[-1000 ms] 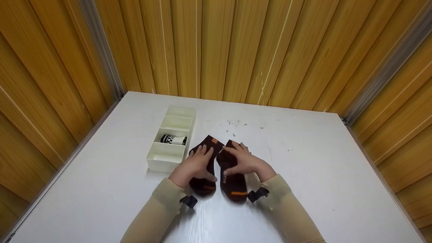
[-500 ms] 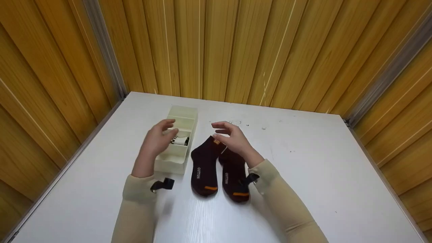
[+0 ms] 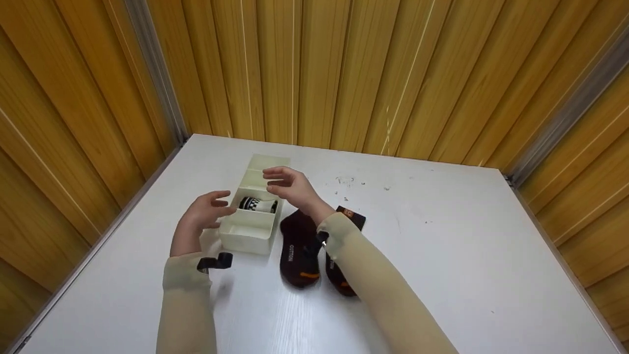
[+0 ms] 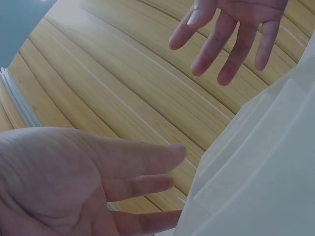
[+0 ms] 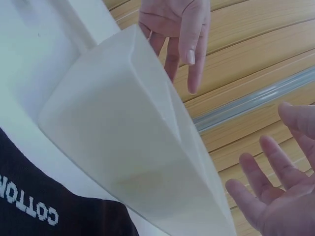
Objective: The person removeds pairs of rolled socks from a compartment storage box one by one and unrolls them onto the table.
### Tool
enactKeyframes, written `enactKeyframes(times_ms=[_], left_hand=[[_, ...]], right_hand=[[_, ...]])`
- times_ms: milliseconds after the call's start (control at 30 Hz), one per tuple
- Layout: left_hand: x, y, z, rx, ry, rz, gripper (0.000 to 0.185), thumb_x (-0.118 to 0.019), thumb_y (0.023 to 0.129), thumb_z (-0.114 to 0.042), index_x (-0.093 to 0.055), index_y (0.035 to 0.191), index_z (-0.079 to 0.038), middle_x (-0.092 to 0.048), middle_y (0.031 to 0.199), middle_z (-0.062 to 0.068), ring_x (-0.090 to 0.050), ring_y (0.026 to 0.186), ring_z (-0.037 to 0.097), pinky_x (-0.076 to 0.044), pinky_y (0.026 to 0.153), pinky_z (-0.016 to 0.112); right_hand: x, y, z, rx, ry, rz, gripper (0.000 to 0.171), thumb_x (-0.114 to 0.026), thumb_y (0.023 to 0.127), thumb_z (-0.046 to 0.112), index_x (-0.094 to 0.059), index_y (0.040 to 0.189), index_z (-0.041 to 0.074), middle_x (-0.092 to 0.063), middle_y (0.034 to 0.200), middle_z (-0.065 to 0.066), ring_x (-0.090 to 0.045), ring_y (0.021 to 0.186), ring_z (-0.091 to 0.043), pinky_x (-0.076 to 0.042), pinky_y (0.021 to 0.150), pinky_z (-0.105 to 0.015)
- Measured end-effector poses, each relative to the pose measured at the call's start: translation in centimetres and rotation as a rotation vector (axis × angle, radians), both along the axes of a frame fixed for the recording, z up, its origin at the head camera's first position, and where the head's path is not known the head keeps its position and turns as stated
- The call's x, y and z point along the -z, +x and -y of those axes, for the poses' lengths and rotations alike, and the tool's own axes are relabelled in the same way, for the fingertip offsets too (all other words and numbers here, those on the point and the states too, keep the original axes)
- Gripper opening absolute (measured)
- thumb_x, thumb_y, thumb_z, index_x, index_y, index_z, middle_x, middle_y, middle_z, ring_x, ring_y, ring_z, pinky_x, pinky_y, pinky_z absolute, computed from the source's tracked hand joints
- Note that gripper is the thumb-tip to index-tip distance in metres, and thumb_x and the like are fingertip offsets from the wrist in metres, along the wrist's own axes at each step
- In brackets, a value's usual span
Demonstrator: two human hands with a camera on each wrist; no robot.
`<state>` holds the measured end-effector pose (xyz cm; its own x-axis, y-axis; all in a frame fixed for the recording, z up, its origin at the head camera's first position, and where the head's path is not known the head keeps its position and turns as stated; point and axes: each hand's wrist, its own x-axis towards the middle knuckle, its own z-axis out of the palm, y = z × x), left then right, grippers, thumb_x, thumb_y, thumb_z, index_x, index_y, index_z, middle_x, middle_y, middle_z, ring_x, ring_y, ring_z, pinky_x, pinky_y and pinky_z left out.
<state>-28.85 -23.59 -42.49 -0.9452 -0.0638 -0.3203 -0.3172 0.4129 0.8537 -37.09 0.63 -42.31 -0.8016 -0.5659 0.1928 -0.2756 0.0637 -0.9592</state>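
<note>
A white divided box point(image 3: 245, 240) stands on the table, with a rolled black-and-white sock point(image 3: 255, 203) in one middle compartment. My left hand point(image 3: 206, 212) is open beside the box's left wall, fingers straight; whether they touch it I cannot tell. Open and holding nothing, my right hand point(image 3: 285, 186) hovers over the box's right rim. Two dark brown socks lie flat right of the box: one point(image 3: 296, 250) in full view, the other point(image 3: 353, 217) partly under my right forearm. The wrist views show the box point(image 5: 128, 147) between both open hands point(image 4: 74, 182).
The white table point(image 3: 467, 255) is closed in by wooden slat walls point(image 3: 344, 73) at the back and on both sides. Small dark specks point(image 3: 346, 181) lie behind the socks. A black strap point(image 3: 216, 261) sits on my left wrist.
Both hands lifted off the brown socks and moved left to the white box. The left hand is now by its left wall, the right one over its right rim.
</note>
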Motion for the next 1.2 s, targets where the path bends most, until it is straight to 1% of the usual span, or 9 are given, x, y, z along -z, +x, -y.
enactKeyframes(times_ms=[100, 233, 367, 500, 633, 733, 900, 1033, 1200], left_hand=[[0.6, -0.1, 0.4, 0.022, 0.052, 0.048, 0.073, -0.068, 0.1, -0.022, -0.031, 0.163, -0.015, -0.033, 0.165, 0.024, -0.041, 0.148, 0.042, -0.043, 0.116, 0.057], [1.3, -0.1, 1.0, 0.05, 0.102, 0.048, 0.076, -0.07, 0.098, -0.017, -0.032, 0.163, -0.021, -0.031, 0.167, 0.021, -0.039, 0.149, 0.041, -0.042, 0.117, 0.058], [2.1, -0.1, 1.8, 0.092, 0.122, 0.017, 0.081, -0.072, 0.095, -0.012, -0.03, 0.163, -0.025, -0.029, 0.168, 0.019, -0.041, 0.148, 0.042, -0.044, 0.115, 0.057], [3.0, 0.2, 2.7, 0.146, 0.134, -0.035, 0.084, -0.072, 0.095, -0.012, -0.028, 0.164, -0.028, -0.028, 0.168, 0.019, -0.045, 0.145, 0.042, -0.048, 0.113, 0.054], [3.8, 0.4, 3.4, 0.189, 0.169, -0.071, 0.083, -0.073, 0.094, -0.013, -0.03, 0.163, -0.027, -0.028, 0.169, 0.018, -0.047, 0.144, 0.04, -0.051, 0.11, 0.048], [4.3, 0.4, 3.7, 0.201, 0.192, -0.082, 0.082, -0.074, 0.094, -0.012, -0.032, 0.163, -0.025, -0.029, 0.168, 0.017, -0.048, 0.144, 0.038, -0.053, 0.108, 0.044], [4.6, 0.4, 3.9, 0.21, 0.211, -0.09, 0.08, -0.073, 0.094, -0.012, -0.032, 0.163, -0.023, -0.029, 0.169, 0.017, -0.048, 0.144, 0.038, -0.052, 0.108, 0.043], [4.6, 0.5, 4.0, 0.218, 0.229, -0.091, 0.08, -0.071, 0.095, -0.009, -0.03, 0.163, -0.021, -0.027, 0.169, 0.019, -0.048, 0.144, 0.039, -0.052, 0.109, 0.044], [4.6, 0.5, 3.9, 0.227, 0.234, -0.097, 0.081, -0.071, 0.095, -0.009, -0.03, 0.164, -0.02, -0.027, 0.169, 0.019, -0.049, 0.143, 0.038, -0.052, 0.109, 0.044]], right_hand=[[0.4, -0.1, 1.1, -0.015, 0.034, -0.007, 0.044, -0.068, 0.095, 0.003, -0.059, 0.138, -0.002, -0.061, 0.143, -0.024, -0.058, 0.133, -0.046, -0.056, 0.102, -0.038], [0.5, -0.2, 2.1, -0.017, 0.118, -0.039, 0.043, -0.067, 0.094, 0.001, -0.061, 0.136, 0.0, -0.063, 0.141, -0.022, -0.061, 0.13, -0.041, -0.054, 0.107, -0.04], [0.4, -0.1, 2.9, -0.013, 0.256, -0.106, 0.041, -0.069, 0.093, 0.003, -0.065, 0.134, 0.006, -0.066, 0.138, -0.015, -0.063, 0.128, -0.033, -0.052, 0.109, -0.042], [0.4, 0.2, 3.6, -0.035, 0.389, -0.195, 0.04, -0.067, 0.094, 0.002, -0.065, 0.133, 0.007, -0.067, 0.137, -0.013, -0.062, 0.128, -0.033, -0.05, 0.111, -0.045], [0.3, 0.6, 4.1, -0.048, 0.53, -0.265, 0.04, -0.065, 0.094, -0.001, -0.066, 0.133, 0.008, -0.067, 0.135, -0.014, -0.063, 0.126, -0.031, -0.05, 0.11, -0.043], [0.0, 0.9, 4.6, -0.035, 0.654, -0.314, 0.039, -0.065, 0.094, 0.0, -0.067, 0.132, 0.009, -0.068, 0.133, -0.013, -0.063, 0.124, -0.029, -0.051, 0.108, -0.039], [-0.1, 1.1, 5.3, 0.022, 0.802, -0.391, 0.035, -0.064, 0.094, 0.003, -0.069, 0.128, 0.01, -0.071, 0.129, -0.012, -0.066, 0.121, -0.025, -0.052, 0.105, -0.036], [0.2, 1.1, 5.5, 0.07, 0.861, -0.441, 0.032, -0.068, 0.092, 0.003, -0.072, 0.123, 0.009, -0.075, 0.121, -0.009, -0.069, 0.113, -0.023, -0.054, 0.101, -0.035], [0.5, 0.8, 5.5, 0.089, 0.926, -0.5, 0.029, -0.075, 0.09, 0.008, -0.074, 0.119, 0.008, -0.077, 0.116, -0.007, -0.071, 0.107, -0.023, -0.056, 0.096, -0.036]])
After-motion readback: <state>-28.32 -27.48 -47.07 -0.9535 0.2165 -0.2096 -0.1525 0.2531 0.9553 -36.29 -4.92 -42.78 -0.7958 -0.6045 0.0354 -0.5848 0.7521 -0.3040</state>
